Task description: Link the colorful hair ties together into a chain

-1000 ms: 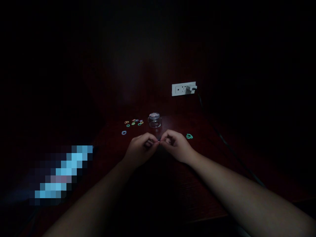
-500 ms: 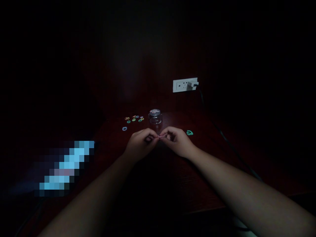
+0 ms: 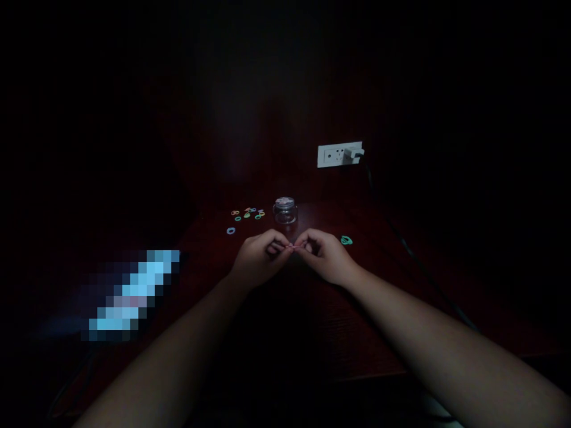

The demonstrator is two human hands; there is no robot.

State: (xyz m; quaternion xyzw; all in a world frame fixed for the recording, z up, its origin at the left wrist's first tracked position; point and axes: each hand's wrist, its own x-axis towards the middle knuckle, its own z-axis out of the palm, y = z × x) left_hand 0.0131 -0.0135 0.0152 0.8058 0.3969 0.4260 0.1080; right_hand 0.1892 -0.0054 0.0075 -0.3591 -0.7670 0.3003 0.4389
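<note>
Pink band pinched betw. both hands above tabletop centre, long axis L–R; left hand and right hand fingertips closed narrow on its ends, equally near. Clear jar just behind, toward far edge.

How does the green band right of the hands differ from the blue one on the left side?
The green band lies alone near the right hand; the blue band lies left of the left hand, just in front of a cluster of coloured bands. The green one looks doubled or twisted; the blue one reads as a single open loop. Both are small loops lying flat on the dark table, untouched.
</note>
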